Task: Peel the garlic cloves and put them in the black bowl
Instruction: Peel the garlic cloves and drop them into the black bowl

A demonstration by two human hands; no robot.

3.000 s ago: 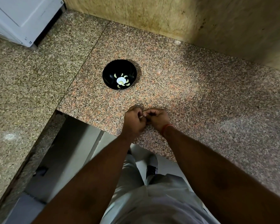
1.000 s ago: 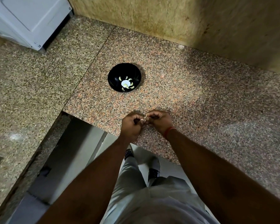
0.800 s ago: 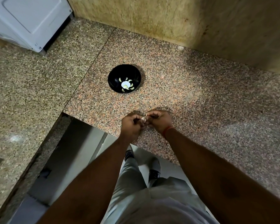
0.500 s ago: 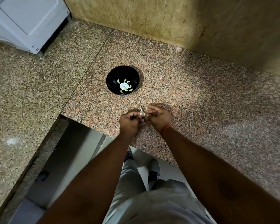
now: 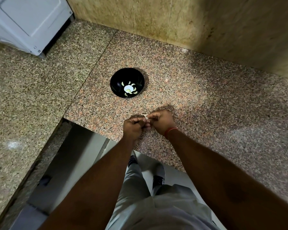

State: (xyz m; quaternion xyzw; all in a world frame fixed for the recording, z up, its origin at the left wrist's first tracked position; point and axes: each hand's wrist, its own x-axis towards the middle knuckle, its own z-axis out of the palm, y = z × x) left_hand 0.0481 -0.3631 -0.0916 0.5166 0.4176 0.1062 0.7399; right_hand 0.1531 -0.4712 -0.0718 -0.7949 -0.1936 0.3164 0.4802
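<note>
Granite counter point(image 5: 206, 100): work surface. Black bowl point(image 5: 116, 80): holds several peeled cloves point(image 5: 134, 89); part done. Left hand point(image 5: 132, 127), right hand point(image 5: 162, 122): fingers curled, pinching one garlic clove point(image 5: 146, 116) between them, near the bowl; peeling apparently unfinished.

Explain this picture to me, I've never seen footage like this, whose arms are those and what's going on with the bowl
There is no machine here. A person wears a camera on the head, looking forward and down, so the arms entering from the bottom are the wearer's own.

The left hand and right hand meet above the near edge of a speckled granite counter. Between their fingertips they pinch a small pale garlic clove; both hands have a grip on it, apparently peeling it.

Farther back on the counter stands a black bowl with several peeled cloves lying in its bottom.

A white appliance sits at the upper left. Below are the wearer's grey trousers and shoes.
</note>
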